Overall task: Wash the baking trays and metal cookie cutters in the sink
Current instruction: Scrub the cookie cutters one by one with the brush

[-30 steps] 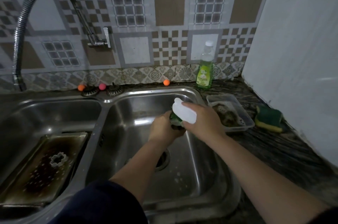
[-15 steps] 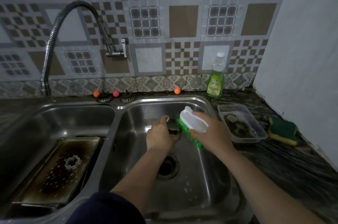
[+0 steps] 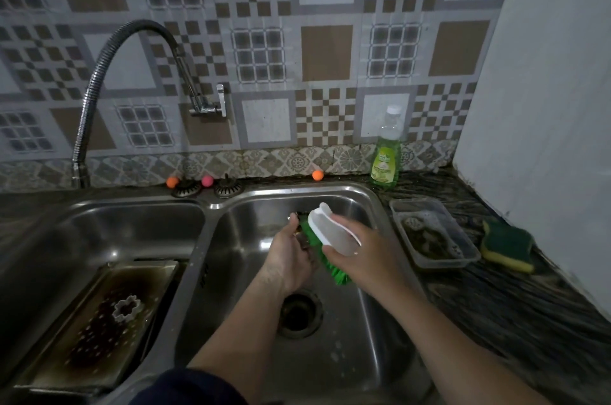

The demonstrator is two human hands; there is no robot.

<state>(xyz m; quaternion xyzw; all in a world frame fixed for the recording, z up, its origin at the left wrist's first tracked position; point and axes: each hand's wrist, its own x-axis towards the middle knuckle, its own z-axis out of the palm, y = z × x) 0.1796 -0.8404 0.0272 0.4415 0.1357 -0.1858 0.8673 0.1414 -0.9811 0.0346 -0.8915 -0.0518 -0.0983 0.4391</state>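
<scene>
Over the right sink basin [image 3: 360,322], my left hand [image 3: 289,255] grips a small metal cookie cutter [image 3: 301,237], mostly hidden by my fingers. My right hand [image 3: 363,255] holds a white scrub brush [image 3: 332,232] whose green bristles press against the cutter. A burnt, greasy baking tray [image 3: 82,348] leans in the left basin [image 3: 99,239], and a flower-shaped cookie cutter [image 3: 128,308] lies on it.
A flexible tap [image 3: 109,73] arches over the left basin. Green dish soap bottle [image 3: 386,153] stands behind the sink. A clear tub [image 3: 463,259] of dirty soapy water and a green-yellow sponge [image 3: 507,249] sit on the right counter. Drain strainers [image 3: 228,188] and small coloured balls [image 3: 317,175] line the back ledge.
The view has tilted up and pulled back. The brush has slid along the cutter, its green bristles now showing lower beside my left hand. Both hands stay over the right basin.
</scene>
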